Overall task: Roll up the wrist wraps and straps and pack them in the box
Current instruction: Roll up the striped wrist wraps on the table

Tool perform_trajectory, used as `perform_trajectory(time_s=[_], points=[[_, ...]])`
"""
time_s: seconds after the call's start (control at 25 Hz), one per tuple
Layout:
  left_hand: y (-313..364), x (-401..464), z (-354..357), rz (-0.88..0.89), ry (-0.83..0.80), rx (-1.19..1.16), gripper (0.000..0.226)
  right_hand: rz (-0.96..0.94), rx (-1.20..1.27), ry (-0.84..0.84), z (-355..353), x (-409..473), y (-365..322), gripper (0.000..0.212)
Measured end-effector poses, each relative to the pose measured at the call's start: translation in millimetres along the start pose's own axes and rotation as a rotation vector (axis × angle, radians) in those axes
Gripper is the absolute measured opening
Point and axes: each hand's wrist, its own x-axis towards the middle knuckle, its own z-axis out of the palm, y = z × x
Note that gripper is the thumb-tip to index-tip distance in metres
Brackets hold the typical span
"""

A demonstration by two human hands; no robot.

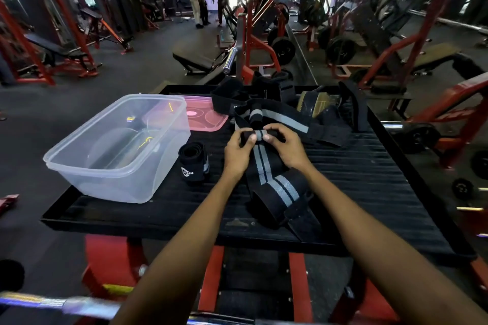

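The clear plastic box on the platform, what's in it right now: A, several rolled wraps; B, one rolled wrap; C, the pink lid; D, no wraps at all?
D: the clear plastic box holds no wraps; the one finished rolled wrap stands outside it on the platform, and the pink lid lies behind the box.

Box (116, 150) on desk (369, 179), left side, its left part past the desk's edge. Lid (208, 119) flat on desk just behind and right of box. Rolled wrap (194, 163) upright on desk, just right of box, left of the hands. Left hand (237, 150) and right hand (285, 145) mid-desk, both pinching the rolled end of a wrap (266, 166); its tail runs toward the near edge, looping right. Strap pile (290, 111) behind hands, along far edge. Gym machines (63, 42) beyond the desk.
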Motion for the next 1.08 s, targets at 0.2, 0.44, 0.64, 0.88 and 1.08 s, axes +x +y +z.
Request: perform_trajectory(time_s=[0.2, 0.44, 0.64, 0.88, 1.08], points=[[-0.4, 0.0, -3.1, 0.045, -0.011, 0.048, 0.024, 0.049, 0.146, -0.026, -5.7, 0.5, 0.5, 0.021], [11.6, -5.6, -4.8, 0.046, 0.059, 0.074, 0.019, 0.005, 0.129, -0.007, -3.2, 0.5, -0.4, 0.012], [5.9, -5.2, -3.9, -0.011, 0.108, 0.179, 0.035, -0.041, 0.098, 0.023, -2.4, -0.6, -1.7, 0.010], [9.6, -7.3, -5.3, 0.037, 0.060, 0.081, 0.008, -0.071, 0.092, -0.017, -4.3, -0.7, -0.6, 0.019], [7.3, -8.8, -5.4, 0.058, 0.033, 0.061, 0.020, -0.075, 0.082, -0.039, -5.2, -0.6, 1.4, 0.024]])
